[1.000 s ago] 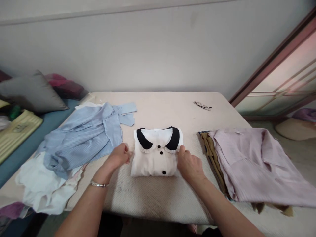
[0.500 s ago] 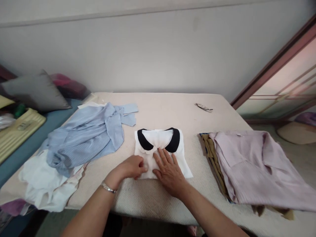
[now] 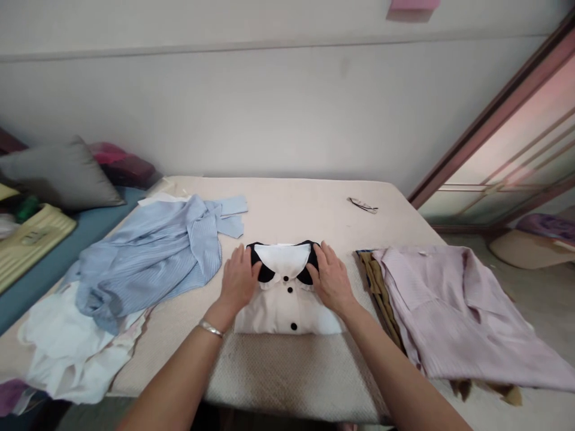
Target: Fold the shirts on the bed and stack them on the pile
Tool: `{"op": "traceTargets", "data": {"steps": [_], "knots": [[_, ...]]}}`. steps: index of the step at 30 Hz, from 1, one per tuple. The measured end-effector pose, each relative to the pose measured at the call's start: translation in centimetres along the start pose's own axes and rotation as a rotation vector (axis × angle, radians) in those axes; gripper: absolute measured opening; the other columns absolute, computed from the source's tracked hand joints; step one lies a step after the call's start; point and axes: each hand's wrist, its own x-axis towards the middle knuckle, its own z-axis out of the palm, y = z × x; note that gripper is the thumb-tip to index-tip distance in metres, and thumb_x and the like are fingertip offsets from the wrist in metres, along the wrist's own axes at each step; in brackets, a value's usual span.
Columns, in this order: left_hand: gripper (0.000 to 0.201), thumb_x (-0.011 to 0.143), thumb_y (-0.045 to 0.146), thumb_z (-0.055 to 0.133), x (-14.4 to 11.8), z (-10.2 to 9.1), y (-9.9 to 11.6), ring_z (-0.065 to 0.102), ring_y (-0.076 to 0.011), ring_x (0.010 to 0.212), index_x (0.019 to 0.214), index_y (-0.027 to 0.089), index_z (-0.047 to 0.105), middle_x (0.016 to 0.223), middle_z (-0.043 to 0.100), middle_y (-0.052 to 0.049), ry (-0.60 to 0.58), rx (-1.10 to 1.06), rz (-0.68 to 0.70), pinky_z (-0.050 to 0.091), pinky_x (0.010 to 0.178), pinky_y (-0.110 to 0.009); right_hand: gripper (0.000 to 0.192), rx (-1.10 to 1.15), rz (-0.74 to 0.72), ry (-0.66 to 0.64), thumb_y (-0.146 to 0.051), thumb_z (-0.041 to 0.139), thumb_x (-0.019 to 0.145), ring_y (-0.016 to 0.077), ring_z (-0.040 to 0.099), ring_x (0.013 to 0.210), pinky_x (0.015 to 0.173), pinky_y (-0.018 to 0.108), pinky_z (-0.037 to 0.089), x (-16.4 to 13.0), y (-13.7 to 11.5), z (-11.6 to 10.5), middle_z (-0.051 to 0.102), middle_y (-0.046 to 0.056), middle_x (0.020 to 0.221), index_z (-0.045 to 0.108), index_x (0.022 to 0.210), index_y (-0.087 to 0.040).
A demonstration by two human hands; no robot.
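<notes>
Head view — folded blouse (image 3: 287, 296) lies at centre of the frame, on the near part of the table (image 3: 269, 365), collar (image 3: 284, 263) toward the wall, three black buttons down the front.

Left hand (image 3: 239, 280) rests flat on the blouse's left shoulder, fingers spread and extended, tips at the black collar. Right hand (image 3: 331, 280) mirrors it on the right shoulder, also flat and open. Neither hand is closed on cloth; both press down from above. A bracelet (image 3: 211, 328) shows on the left wrist.

Change: half a second ago both hands were bunched low at the blouse's near edge, the right palm covering the buttons, the left pinching the hem. A second ago they sat at the two sides of the bundle. Now they have moved up to the collar end and the front is uncovered, buttons showing again. The bundle looks squarer and tidier at its near edge — my reading is that the fold is finished and this is a last smoothing.

Around it: blue shirt (image 3: 148, 257) crumpled at centre left, over a white garment (image 3: 67, 353) at lower left. Pink shirt (image 3: 449, 305) at right, laid over an olive garment (image 3: 381, 287). Small dark object (image 3: 362, 205) near the table's far edge, too small to identify. Grey cushion (image 3: 58, 173) at upper left.
</notes>
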Motion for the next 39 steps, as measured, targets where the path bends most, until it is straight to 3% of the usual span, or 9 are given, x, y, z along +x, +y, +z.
{"op": "traceTargets", "data": {"steps": [2, 5, 10, 14, 18, 25, 29, 34, 39], "knots": [[0.059, 0.098, 0.047, 0.047, -0.6, 1.5, 0.6, 0.026, -0.0371, 0.15, 0.147, 0.014, 0.045, 0.159, 0.035, -0.022, -0.017, 0.029, 0.05, 0.022, 0.119, -0.056, 0.062, -0.046, -0.035, -0.055, -0.045, 0.039, 0.103, 0.0309, 0.021, 0.152, 0.118, 0.054, 0.024, 0.0, 0.4, 1.3, 0.027, 0.014, 0.165, 0.033, 0.156, -0.014], [0.068, 0.1, 0.052, 0.043, -1.3, 3.3, 0.8, 0.021, -0.0373, 0.152, 0.154, 0.012, 0.035, 0.163, 0.028, -0.021, -0.097, 0.147, 0.086, 0.018, 0.12, -0.062, 0.066, -0.079, -0.052, -0.133, -0.052, 0.036, 0.102, 0.029, 0.016, 0.154, 0.119, 0.055, 0.019, -0.4, 0.7, 2.8, 0.026, 0.013, 0.165, 0.031, 0.157, -0.015], [0.074, 0.101, 0.056, 0.034, -1.3, 3.9, 0.3, 0.018, -0.0385, 0.153, 0.158, 0.008, 0.027, 0.166, 0.02, -0.021, -0.139, 0.269, 0.097, 0.02, 0.119, -0.064, 0.068, -0.105, -0.074, -0.151, -0.055, 0.033, 0.103, 0.0289, 0.016, 0.154, 0.119, 0.054, 0.018, -0.4, 1.0, 3.5, 0.025, 0.014, 0.166, 0.03, 0.158, -0.016], [0.069, 0.102, 0.056, 0.031, -0.5, 2.3, 0.3, 0.02, -0.0388, 0.152, 0.156, 0.013, 0.032, 0.165, 0.024, -0.018, -0.178, 0.229, 0.077, 0.022, 0.117, -0.064, 0.068, -0.103, -0.063, -0.171, -0.056, 0.033, 0.102, 0.0296, 0.018, 0.153, 0.118, 0.054, 0.021, -0.2, 0.9, 2.7, 0.026, 0.012, 0.165, 0.032, 0.157, -0.016], [0.065, 0.104, 0.053, 0.029, 0.5, 0.0, -0.1, 0.023, -0.037, 0.152, 0.155, 0.014, 0.034, 0.163, 0.029, -0.02, -0.136, 0.169, -0.014, 0.025, 0.116, -0.062, 0.067, -0.085, -0.033, -0.136, -0.053, 0.033, 0.102, 0.0301, 0.021, 0.152, 0.118, 0.053, 0.023, -0.2, 0.5, 1.1, 0.03, 0.013, 0.164, 0.031, 0.157, -0.015], [0.046, 0.104, 0.04, 0.032, 1.3, -3.1, -2.3, 0.054, -0.0317, 0.129, 0.133, 0.01, 0.052, 0.138, 0.056, -0.024, -0.092, 0.062, -0.137, 0.043, 0.103, -0.044, 0.065, -0.058, -0.047, -0.017, -0.052, 0.032, 0.103, 0.0313, 0.033, 0.147, 0.115, 0.049, 0.033, 0.1, 1.1, -0.8, 0.042, 0.02, 0.156, 0.035, 0.152, -0.009], [0.041, 0.103, 0.037, 0.033, 1.5, -4.1, -3.2, 0.06, -0.0299, 0.121, 0.123, 0.01, 0.057, 0.124, 0.063, -0.023, -0.075, -0.02, -0.237, 0.044, 0.1, -0.04, 0.064, -0.073, -0.051, 0.021, -0.051, 0.033, 0.103, 0.0329, 0.038, 0.144, 0.113, 0.048, 0.036, 0.3, 2.2, -1.2, 0.047, 0.024, 0.15, 0.04, 0.147, -0.006], [0.047, 0.103, 0.039, 0.03, 1.8, -5.1, -3.0, 0.058, -0.0298, 0.122, 0.127, 0.008, 0.056, 0.125, 0.063, -0.023, -0.055, -0.028, -0.241, 0.043, 0.101, -0.039, 0.062, -0.078, -0.025, 0.013, -0.05, 0.033, 0.103, 0.0334, 0.039, 0.143, 0.111, 0.047, 0.039, 0.3, 2.4, -2.3, 0.049, 0.025, 0.147, 0.041, 0.145, -0.005], [0.049, 0.101, 0.044, 0.033, 1.7, -5.5, -2.5, 0.063, -0.0313, 0.114, 0.123, 0.01, 0.059, 0.12, 0.067, -0.022, -0.157, 0.011, -0.391, 0.045, 0.091, -0.038, 0.06, -0.077, 0.082, -0.042, -0.05, 0.037, 0.103, 0.0333, 0.053, 0.13, 0.102, 0.044, 0.044, 0.4, 1.8, -3.8, 0.057, 0.026, 0.137, 0.042, 0.144, -0.007]]}}
